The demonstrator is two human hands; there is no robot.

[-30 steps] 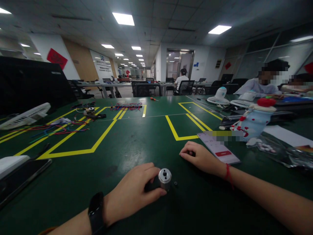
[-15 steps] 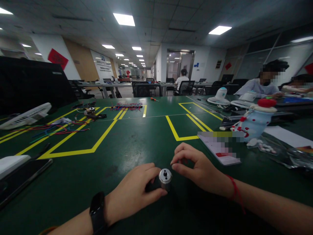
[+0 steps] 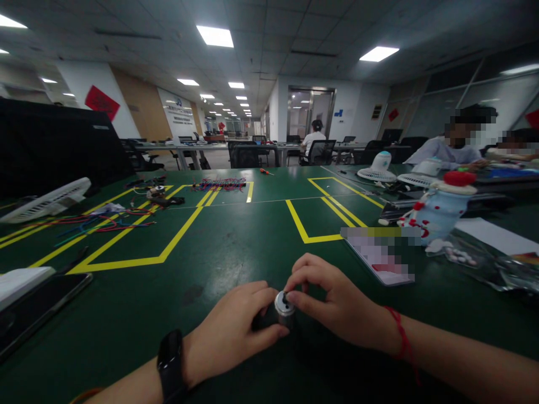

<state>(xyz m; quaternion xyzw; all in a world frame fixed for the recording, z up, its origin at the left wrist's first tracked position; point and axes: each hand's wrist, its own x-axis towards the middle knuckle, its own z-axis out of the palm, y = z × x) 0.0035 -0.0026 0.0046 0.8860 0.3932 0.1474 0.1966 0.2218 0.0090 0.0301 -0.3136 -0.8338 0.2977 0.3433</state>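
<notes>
A small silver metal cylinder [image 3: 285, 313] stands upright on the green table, with dark holes and a dark centre on its top face. My left hand [image 3: 236, 325] grips it from the left, thumb in front and fingers behind. Above its top right edge, my right hand [image 3: 332, 297] has thumb and index finger pinched together at the top face. Whatever may be between those fingertips is too small to make out.
A phone [image 3: 42, 314] and a white box [image 3: 23, 283] lie at the left, near loose coloured wires [image 3: 109, 221]. To the right are a tablet-like panel [image 3: 379, 258] and a blue bottle [image 3: 446, 213]. A person [image 3: 446, 143] sits at the far right.
My right hand has moved left and down, bringing its fingertips onto the top of the cylinder. My left hand has kept its grip there.
</notes>
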